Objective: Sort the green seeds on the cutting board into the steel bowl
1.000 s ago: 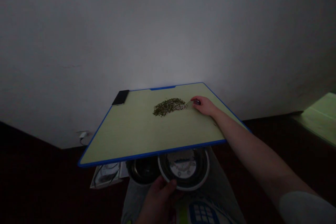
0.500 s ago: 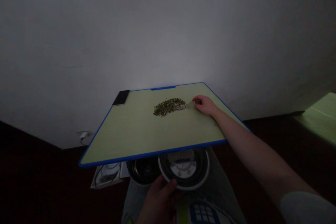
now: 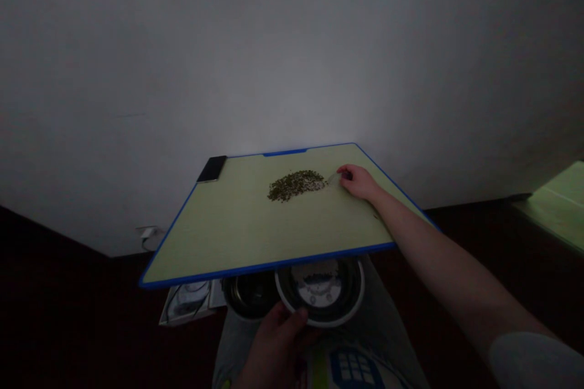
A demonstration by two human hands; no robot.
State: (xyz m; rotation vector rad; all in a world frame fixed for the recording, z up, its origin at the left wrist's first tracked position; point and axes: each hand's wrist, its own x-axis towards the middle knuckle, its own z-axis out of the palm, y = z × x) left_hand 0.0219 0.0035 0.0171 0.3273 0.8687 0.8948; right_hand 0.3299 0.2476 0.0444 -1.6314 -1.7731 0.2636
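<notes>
My right hand is closed over the right part of the table, pinching a small, thin, see-through piece whose kind I cannot make out. Its tip points left at a spread of small green and pale beans or seeds. Below the table's front edge, my left hand grips the near rim of a metal bowl, thumb on the rim. Some small pale grains and dark bits lie in that bowl. The table hides the bowl's far side.
The pale table has a blue edge and stands against a wall. A black phone lies at its far left corner. A second metal bowl is beside the held one. A white box with a cable is lower left.
Hardly anything differs. My right hand and the see-through piece stay beside the spread, and my left hand keeps its hold on the bowl; the view has shifted slightly.
</notes>
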